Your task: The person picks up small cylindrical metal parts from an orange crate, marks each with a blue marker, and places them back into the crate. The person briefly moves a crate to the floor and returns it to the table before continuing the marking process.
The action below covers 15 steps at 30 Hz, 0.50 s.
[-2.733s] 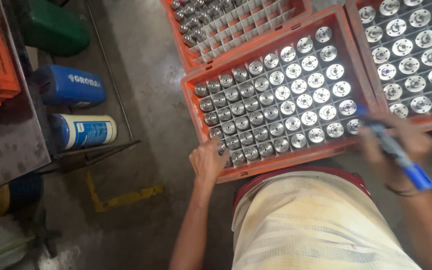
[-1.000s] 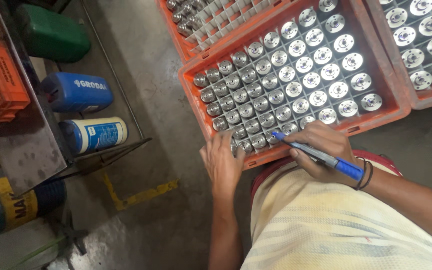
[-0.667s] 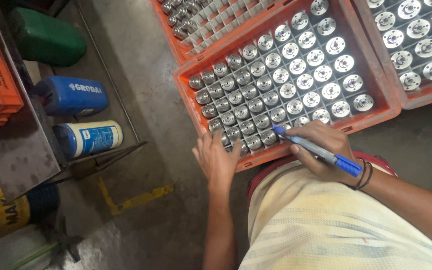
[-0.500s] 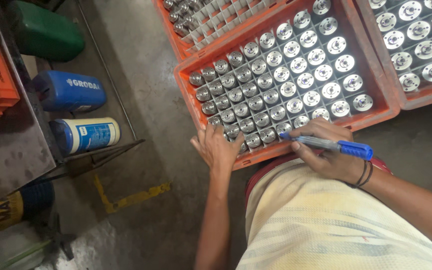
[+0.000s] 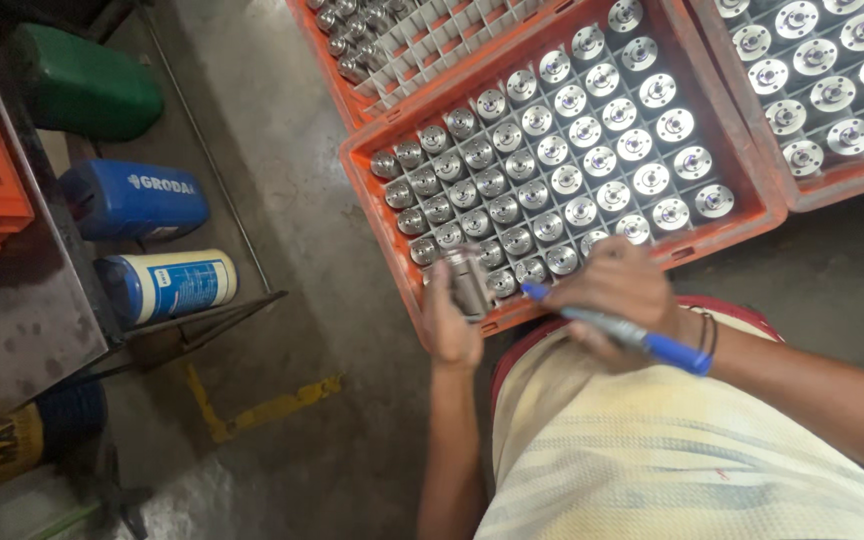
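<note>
Left hand (image 5: 449,322) is clamped on 1 small metal cylinder (image 5: 469,281), lifted just above the near-left corner of the middle orange crate (image 5: 377,225). Cylinder's long axis runs roughly up-down in view, tilted a bit, top end toward the crate. Right hand (image 5: 617,295) is closed on a blue marker (image 5: 624,331), tip pointing left toward the cylinder; tip is near it, not touching as far as I can tell. The 2 hands sit close, side by side, over the crate's near rim. So the part lies just left of the marker tip, and the right hand is the nearer free mover. Crate cells beyond hold rows of the same silver parts w/ round faces up. Other crates lie behind and to the right.
</note>
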### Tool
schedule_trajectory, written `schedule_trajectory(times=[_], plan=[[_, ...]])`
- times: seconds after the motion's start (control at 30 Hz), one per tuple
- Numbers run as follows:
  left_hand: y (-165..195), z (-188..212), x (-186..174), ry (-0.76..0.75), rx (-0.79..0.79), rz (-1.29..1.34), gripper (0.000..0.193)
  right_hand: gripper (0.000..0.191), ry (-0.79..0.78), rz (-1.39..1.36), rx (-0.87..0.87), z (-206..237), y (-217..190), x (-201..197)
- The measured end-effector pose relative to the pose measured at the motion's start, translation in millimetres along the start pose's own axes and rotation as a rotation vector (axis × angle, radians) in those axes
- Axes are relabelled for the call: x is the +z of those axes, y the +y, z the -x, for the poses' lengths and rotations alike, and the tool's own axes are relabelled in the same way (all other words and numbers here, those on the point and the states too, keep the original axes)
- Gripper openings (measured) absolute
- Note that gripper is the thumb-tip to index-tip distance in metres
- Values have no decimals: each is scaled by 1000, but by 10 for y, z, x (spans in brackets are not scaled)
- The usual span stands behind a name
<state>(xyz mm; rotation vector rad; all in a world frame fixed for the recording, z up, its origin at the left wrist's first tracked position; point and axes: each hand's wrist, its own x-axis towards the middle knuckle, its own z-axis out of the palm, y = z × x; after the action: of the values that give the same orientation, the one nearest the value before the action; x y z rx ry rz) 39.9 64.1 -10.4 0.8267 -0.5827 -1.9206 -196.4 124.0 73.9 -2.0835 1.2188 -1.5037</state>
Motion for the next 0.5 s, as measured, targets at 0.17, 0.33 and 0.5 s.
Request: schedule_trajectory(times=[0.17, 0.33, 0.5], plan=[[-365, -24, 48, 334, 16, -292, 46, 23, -142, -65, -63, -44, -44, 74], [-290, 5, 238, 343, 13, -158, 43, 23, -203, -94, -64, -35, -15, 151], [-212, -21, 340, 176, 104, -226, 31, 23, -108, -114, -25, 28, 20, 200]])
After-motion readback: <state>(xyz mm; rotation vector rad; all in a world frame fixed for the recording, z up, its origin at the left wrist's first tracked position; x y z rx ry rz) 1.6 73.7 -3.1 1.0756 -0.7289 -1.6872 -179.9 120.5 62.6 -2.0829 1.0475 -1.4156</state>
